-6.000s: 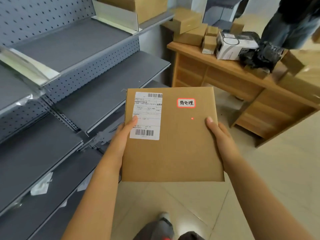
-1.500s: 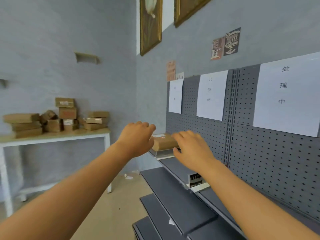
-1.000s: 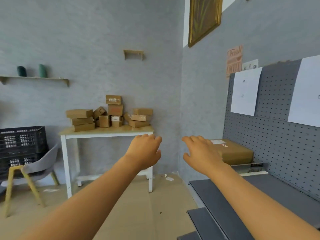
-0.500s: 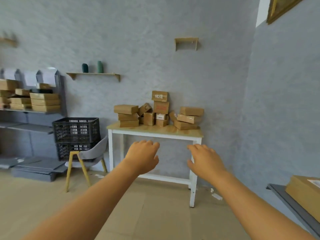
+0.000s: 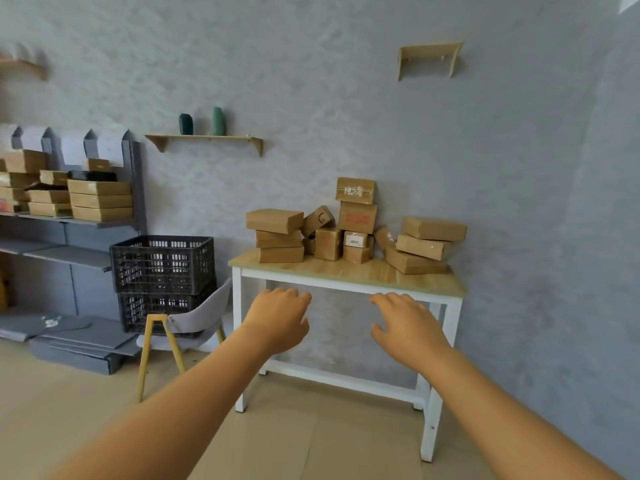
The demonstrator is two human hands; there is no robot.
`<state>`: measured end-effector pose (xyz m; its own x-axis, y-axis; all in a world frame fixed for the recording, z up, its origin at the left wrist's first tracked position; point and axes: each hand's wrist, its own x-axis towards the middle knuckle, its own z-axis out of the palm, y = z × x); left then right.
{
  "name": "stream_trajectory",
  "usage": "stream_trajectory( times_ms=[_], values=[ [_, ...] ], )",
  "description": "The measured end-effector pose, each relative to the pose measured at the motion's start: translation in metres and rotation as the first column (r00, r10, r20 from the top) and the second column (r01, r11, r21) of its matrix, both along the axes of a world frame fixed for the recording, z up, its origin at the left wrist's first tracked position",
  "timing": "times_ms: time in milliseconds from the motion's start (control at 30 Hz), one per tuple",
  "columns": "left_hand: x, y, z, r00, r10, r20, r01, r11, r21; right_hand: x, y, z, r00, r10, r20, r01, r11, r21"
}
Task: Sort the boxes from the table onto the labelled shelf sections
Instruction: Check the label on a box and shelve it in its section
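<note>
Facing the table (image 5: 346, 277), both arms out ahead, nothing held.

Item: left hand (image 5: 277, 318), palm down, fingers loosely spread, empty. Item: right hand (image 5: 407, 327), the same, empty.

Item: boxes (image 5: 353, 226), brown cardboard, heaped along the tabletop's rear edge against the wall. Left end: three flat ones stacked level. Middle: small cubes, with two stacked tall and one tilted. Right end: three flat ones stacked askew, the bottom one near the right front corner.

Relation to my grip: the heap lies straight ahead and above both hands, well apart from them; the flat boxes run long axis left to right. My left hand lines up under the left stack, my right under the gap before the right stack. I judge neither is clearly nearer.

Item: grey shelving (image 5: 69, 220) at far left, already carrying boxes.

Item: black crates (image 5: 162, 265) on a chair (image 5: 194, 320), beside the table's left leg.
</note>
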<state>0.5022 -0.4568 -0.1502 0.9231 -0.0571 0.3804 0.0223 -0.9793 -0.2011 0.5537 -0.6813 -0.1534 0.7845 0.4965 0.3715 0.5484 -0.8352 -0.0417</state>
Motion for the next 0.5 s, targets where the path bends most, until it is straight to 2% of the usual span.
stream_trajectory(
  times_ms=[333,500],
  values=[
    [0.204,-0.027,0.007,0.973,-0.225,0.049,0.224,0.974,0.016,0.160,-0.017,-0.007,0.980,-0.196,-0.017,0.196,0.981,-0.009],
    [0.314,-0.052,0.010,0.961,-0.261,0.097,0.260,0.965,0.026,0.263,-0.038,-0.005,0.971,-0.234,0.058,0.234,0.972,-0.005]
  ],
)
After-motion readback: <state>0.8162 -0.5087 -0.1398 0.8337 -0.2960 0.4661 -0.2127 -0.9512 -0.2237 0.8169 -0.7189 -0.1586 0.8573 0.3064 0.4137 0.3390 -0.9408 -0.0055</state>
